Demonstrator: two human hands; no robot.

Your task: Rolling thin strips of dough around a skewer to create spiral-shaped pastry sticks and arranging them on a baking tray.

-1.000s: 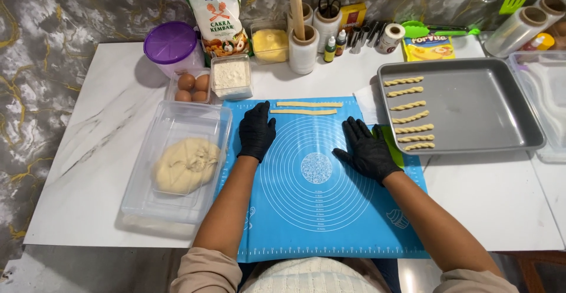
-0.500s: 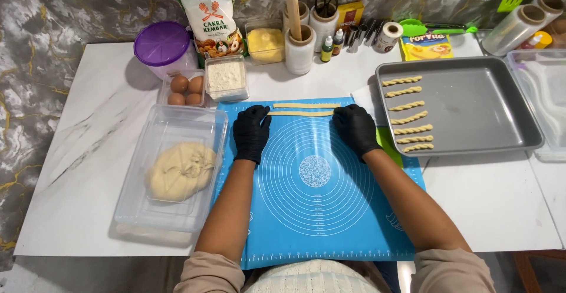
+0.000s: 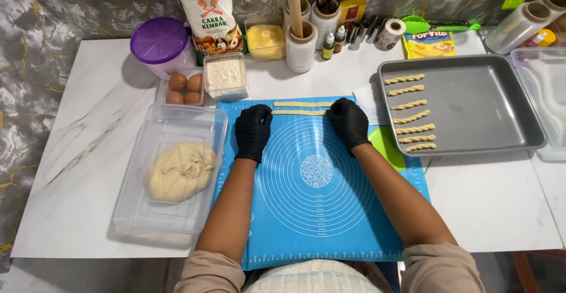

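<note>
The ends of the nearer dough strip [image 3: 299, 112] are hiding under both gloved palms, so how the fingers are gripping cannot be told. The left hand [image 3: 253, 129] and right hand [image 3: 348, 122] are pressing flat on this thin pale rope, lying above centre on the blue mat [image 3: 318, 210]. A second strip [image 3: 302, 104] is lying just behind. The white marble surface [image 3: 88, 145] is carrying a tray [image 3: 477, 110] at the right.

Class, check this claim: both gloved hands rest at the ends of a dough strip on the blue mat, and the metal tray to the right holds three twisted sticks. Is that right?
Not quite. The head view shows seven twisted sticks in the metal tray, not three. The left hand and right hand do rest at the ends of the dough strip on the blue mat.
</note>
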